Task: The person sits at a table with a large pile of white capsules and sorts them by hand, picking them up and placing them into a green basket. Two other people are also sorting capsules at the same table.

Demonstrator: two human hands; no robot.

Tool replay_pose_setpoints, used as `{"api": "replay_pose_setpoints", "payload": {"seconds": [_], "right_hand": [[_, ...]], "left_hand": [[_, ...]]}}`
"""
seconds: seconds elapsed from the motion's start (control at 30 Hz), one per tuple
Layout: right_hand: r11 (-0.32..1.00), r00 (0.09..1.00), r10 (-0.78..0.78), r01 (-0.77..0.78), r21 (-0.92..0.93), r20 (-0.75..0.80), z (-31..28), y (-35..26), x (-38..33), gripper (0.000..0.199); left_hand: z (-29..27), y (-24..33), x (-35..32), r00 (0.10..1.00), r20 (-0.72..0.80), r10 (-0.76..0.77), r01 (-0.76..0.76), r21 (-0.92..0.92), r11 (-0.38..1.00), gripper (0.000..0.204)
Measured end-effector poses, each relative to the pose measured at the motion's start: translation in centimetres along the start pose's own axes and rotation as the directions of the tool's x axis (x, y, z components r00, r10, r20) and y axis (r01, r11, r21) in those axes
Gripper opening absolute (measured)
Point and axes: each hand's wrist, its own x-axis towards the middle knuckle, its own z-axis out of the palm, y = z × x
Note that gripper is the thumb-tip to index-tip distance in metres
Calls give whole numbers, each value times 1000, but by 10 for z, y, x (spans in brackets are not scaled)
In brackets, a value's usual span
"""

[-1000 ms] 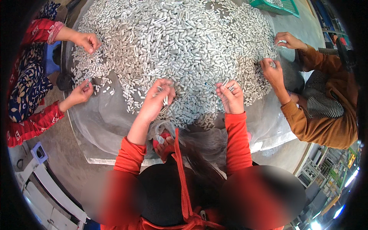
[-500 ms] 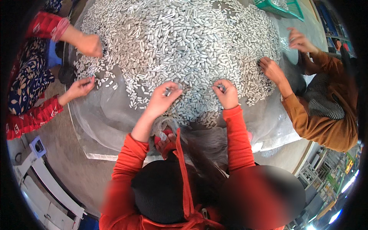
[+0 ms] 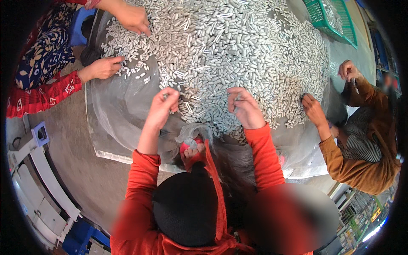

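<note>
Six hands are seen over the work: two belonging to the wearer and four to two co-workers, one on each side. Between the wearer's hands, small pieces [image 3: 221, 63] (too many to be counted) are heaped in one broad pile, silvery grey, metallic-looking, short and round-ended, some marked by a lengthwise groove. By the left hand [image 3: 164, 108], a piece or so is pinched between bent fingers and thumb at the pile's near left edge. The right hand [image 3: 248, 111] is held over the near right part with fingers loosely bent; whether anything is gripped cannot be told, as it is blurred. At the left, one co-worker's hand [image 3: 134, 19] is lowered to the pieces, and a second hand [image 3: 106, 68] is kept by the scattered fringe; at the right, one hand [image 3: 313, 109] is set at the pile's border and another [image 3: 349, 70] is raised beyond it. One green plastic basket [image 3: 345, 38], lattice-walled, is partly filled with similar pieces at the far right. The pile is spread on a translucent, wrinkled sheet [image 3: 119, 123], whose uncovered strip gives room beside the left forearm.
</note>
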Motion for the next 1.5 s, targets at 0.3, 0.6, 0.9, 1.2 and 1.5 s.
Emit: {"api": "replay_pose_setpoints", "payload": {"seconds": [0.3,0.6,0.9,1.2,1.5], "right_hand": [[-356,949,-214,146,-923,233,28,48,21,11],[-405,957,-154,166,-899,245,33,48,28,7],[661,977,-180,209,-721,119,22,38,21,7],[-409,968,87,250,-878,235,47,65,14,10],[-80,947,-254,183,-980,198,35,53,20,11]], "left_hand": [[61,-33,15,933,-37,357,-103,925,366,12],[14,-5,-5,988,-153,-8,33,163,986,12],[18,-17,-30,987,-7,-160,137,-480,866,32],[35,-30,-11,960,-213,183,160,950,270,32],[17,-29,-9,925,-257,281,114,892,438,28]]}}
